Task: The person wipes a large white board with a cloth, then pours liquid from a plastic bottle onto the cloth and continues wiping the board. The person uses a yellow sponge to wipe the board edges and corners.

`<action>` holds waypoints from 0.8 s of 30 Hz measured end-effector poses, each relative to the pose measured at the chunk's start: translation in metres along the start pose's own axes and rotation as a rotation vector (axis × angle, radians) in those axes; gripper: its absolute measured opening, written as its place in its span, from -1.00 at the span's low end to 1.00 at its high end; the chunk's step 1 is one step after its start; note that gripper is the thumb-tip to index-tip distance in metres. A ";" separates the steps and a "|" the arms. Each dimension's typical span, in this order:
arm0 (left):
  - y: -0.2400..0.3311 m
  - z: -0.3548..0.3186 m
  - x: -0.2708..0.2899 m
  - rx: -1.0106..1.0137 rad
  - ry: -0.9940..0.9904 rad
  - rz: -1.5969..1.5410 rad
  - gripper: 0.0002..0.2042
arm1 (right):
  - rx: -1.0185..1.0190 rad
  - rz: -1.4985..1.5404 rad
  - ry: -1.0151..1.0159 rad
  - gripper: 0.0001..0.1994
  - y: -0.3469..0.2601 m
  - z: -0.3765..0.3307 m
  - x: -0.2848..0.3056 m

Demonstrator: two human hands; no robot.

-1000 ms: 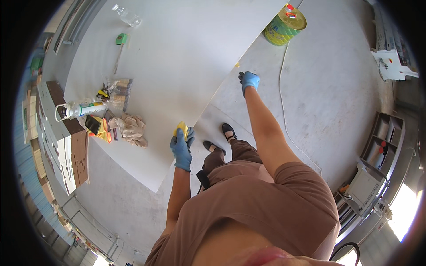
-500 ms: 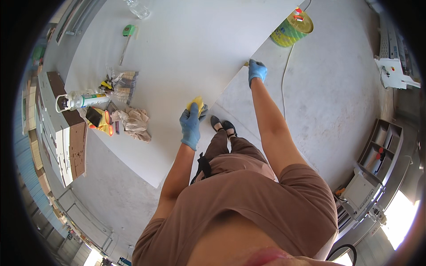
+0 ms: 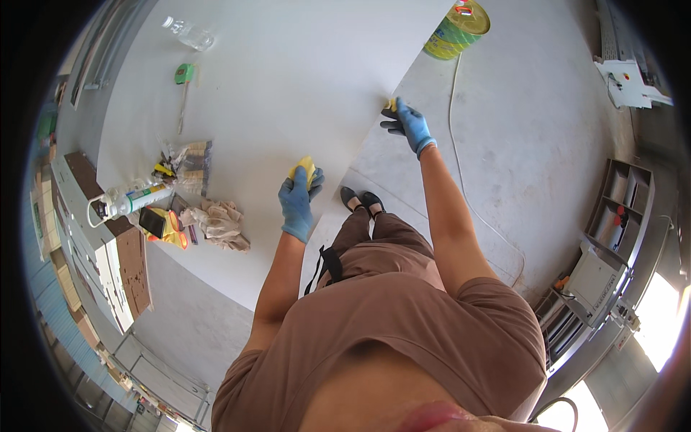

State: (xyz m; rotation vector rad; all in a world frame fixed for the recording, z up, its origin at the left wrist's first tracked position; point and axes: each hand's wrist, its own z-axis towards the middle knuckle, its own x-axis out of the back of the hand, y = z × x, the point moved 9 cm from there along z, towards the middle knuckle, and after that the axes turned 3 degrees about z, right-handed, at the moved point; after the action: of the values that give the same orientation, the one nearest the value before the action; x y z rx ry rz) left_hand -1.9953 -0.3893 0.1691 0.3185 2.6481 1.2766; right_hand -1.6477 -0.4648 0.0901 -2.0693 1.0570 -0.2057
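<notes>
Both of my hands wear blue gloves with darker grey palms. My left hand (image 3: 296, 199) is closed around a yellow sponge (image 3: 304, 168), held over the large white panel (image 3: 252, 108) near its right edge. Farther off and to the right, my right hand (image 3: 409, 124) pinches a small yellow piece (image 3: 392, 104) between thumb and fingers, right at the panel's edge. Part of that piece is hidden by the fingers, so its kind is unclear. The panel's surface looks smooth and plain.
On the panel's left lie a crumpled beige cloth (image 3: 219, 225), a white bottle with a handle (image 3: 133, 199), a green tape measure (image 3: 184, 73) and a clear plastic bottle (image 3: 188, 33). A yellow-green can (image 3: 458, 30) stands beyond the right edge; a white cable (image 3: 452, 108) crosses the floor.
The view has shifted, so the panel's objects sit lower and farther left or right in it. My right hand has turned, its fingers now reaching over the panel edge. The left keeps the sponge.
</notes>
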 end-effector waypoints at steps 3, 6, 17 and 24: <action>0.008 0.011 -0.014 -0.019 -0.029 0.028 -0.62 | 0.117 -0.055 0.036 -0.55 -0.006 0.003 0.003; 0.014 0.015 -0.031 -0.027 -0.013 0.024 -0.63 | 0.099 0.088 0.188 -0.70 0.004 0.019 0.013; 0.018 0.017 -0.125 -0.041 0.058 -0.048 -0.59 | 0.028 0.401 -0.024 -0.52 0.027 0.051 -0.028; 0.015 0.017 -0.156 -0.030 0.120 -0.035 -0.60 | -0.064 0.233 -0.247 -0.70 0.019 0.049 -0.023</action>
State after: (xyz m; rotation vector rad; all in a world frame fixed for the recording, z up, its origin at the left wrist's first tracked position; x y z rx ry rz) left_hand -1.8393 -0.4097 0.1820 0.1959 2.7166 1.3637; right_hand -1.6511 -0.4262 0.0476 -1.9474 1.1493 0.1982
